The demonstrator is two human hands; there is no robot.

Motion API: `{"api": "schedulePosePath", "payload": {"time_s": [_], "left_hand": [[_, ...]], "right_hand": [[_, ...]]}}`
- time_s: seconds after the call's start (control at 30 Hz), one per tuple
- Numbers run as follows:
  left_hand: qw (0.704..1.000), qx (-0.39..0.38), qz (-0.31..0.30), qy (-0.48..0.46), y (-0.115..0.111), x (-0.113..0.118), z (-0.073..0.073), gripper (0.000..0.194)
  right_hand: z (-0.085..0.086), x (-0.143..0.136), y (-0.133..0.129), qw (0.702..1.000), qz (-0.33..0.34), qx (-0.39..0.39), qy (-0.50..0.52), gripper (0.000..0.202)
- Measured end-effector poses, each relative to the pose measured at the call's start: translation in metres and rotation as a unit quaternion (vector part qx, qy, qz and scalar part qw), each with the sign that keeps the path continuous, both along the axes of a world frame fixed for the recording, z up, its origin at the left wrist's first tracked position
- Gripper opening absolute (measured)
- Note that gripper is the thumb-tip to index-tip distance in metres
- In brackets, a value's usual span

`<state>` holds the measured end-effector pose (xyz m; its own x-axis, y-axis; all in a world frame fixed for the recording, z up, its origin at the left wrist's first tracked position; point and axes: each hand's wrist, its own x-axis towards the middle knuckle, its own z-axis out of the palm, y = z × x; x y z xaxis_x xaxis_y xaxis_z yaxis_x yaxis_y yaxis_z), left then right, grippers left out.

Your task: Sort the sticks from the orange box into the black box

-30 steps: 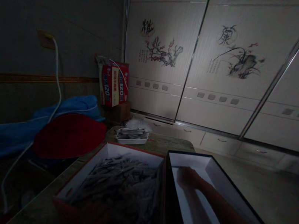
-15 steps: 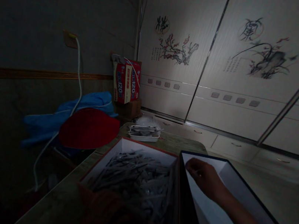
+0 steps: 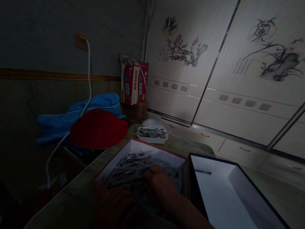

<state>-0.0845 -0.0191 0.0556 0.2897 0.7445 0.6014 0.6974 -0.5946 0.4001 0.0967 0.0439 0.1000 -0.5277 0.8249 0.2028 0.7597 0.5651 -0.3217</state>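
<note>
A red-rimmed box (image 3: 114,155) full of thin, slender packaged pieces (image 3: 136,162) stands on the table. My right hand (image 3: 159,182) reaches into it with curled fingers among the pieces; whether it grips one is too dark to tell. My left hand (image 3: 118,201) rests at the near left edge of this box, dim and blurred, its fingers hard to make out. To the right stands a dark-rimmed box (image 3: 231,203) with a white inside, and one thin dark piece (image 3: 203,172) lies near its far left corner.
A white tray (image 3: 153,139) of similar thin pieces sits at the table's (image 3: 188,143) far end. Left of the table are a red round object (image 3: 98,129), blue cloth (image 3: 99,102) and a white cable (image 3: 89,74). Red cartons (image 3: 134,83) stand behind.
My right hand has moved left, from over the dark-rimmed box into the red-rimmed one. A thin dark piece now shows in the dark-rimmed box. The view has shifted slightly.
</note>
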Motion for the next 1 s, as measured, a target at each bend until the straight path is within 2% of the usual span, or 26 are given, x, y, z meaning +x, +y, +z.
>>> {"api": "schedulePosePath", "payload": {"time_s": [0.17,0.27,0.37,0.47,0.6,0.67,0.77,0.9,1.0], "left_hand": [[0.997,0.081,-0.002,0.008,-0.001,0.001,0.004,0.008],[0.997,0.076,0.001,0.011,-0.001,-0.002,0.003,0.011],[0.998,0.057,0.012,0.002,0.001,-0.005,0.001,0.014],[0.999,0.023,0.024,0.005,0.009,-0.009,0.005,0.015],[0.996,-0.075,0.047,0.009,0.027,-0.007,0.019,0.020],[0.992,-0.120,0.036,0.010,0.040,-0.002,0.026,0.023],[0.984,-0.169,-0.039,0.050,0.060,0.015,0.035,0.026],[0.965,-0.187,-0.091,0.160,0.077,0.042,0.037,0.023],[0.957,-0.184,-0.105,0.199,0.080,0.057,0.031,0.025]], "right_hand": [[-0.003,-0.001,0.001,1.000,-0.015,0.015,0.022,0.023],[0.005,0.013,-0.003,0.996,-0.028,0.028,0.084,0.019],[0.013,0.035,-0.006,0.982,-0.071,0.046,0.167,0.015],[0.022,0.058,-0.012,0.958,-0.124,0.059,0.251,0.016],[0.029,0.072,-0.035,0.894,-0.203,0.022,0.398,0.019],[0.025,0.072,-0.048,0.866,-0.244,-0.009,0.437,0.022],[0.012,0.068,-0.062,0.837,-0.274,-0.032,0.473,0.027],[-0.005,0.065,-0.067,0.834,-0.256,-0.062,0.485,0.036],[-0.006,0.065,-0.069,0.836,-0.223,-0.082,0.495,0.036]]}}
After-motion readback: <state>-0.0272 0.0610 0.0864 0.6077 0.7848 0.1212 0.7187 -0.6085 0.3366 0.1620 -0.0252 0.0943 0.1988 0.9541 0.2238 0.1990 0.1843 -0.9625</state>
